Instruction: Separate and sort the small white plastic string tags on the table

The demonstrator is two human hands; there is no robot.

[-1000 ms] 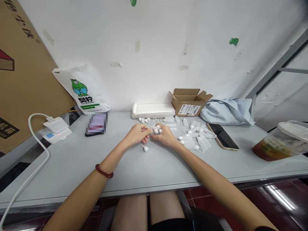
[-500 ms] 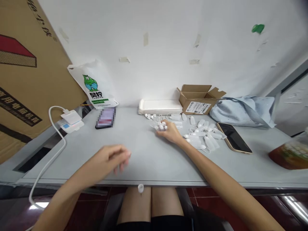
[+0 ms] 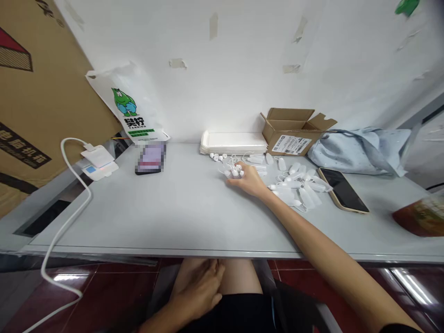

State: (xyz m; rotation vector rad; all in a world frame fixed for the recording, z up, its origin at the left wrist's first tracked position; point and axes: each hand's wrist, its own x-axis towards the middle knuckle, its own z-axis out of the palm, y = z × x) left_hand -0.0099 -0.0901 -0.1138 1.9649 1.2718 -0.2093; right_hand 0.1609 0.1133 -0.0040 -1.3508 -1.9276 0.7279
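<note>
My right hand (image 3: 250, 180) is closed around a bunch of small clear plastic tubes with white caps (image 3: 235, 170), held just above the grey table. Right of that hand lies a loose pile of similar frosted tubes (image 3: 307, 194), some with white loops. Several small white caps (image 3: 219, 157) sit behind the bunch, by the tray stack. Below the table edge, my left hand (image 3: 204, 284) rests on the thighs with its fingers curled together. Whatever those fingers hold, if anything, is hidden.
A stack of white trays (image 3: 232, 141) and an open cardboard box (image 3: 289, 134) stand against the wall. Right are a blue cloth bag (image 3: 360, 148), a phone (image 3: 343, 189) and a drink cup (image 3: 421, 215). Left are another phone (image 3: 151, 157), a white bag (image 3: 128, 106) and a corded charger (image 3: 100, 163).
My left hand has dropped from over the table to the lap, where a small white cap was visible before and is now out of sight. My right hand keeps its bunch. The view has tilted down.
</note>
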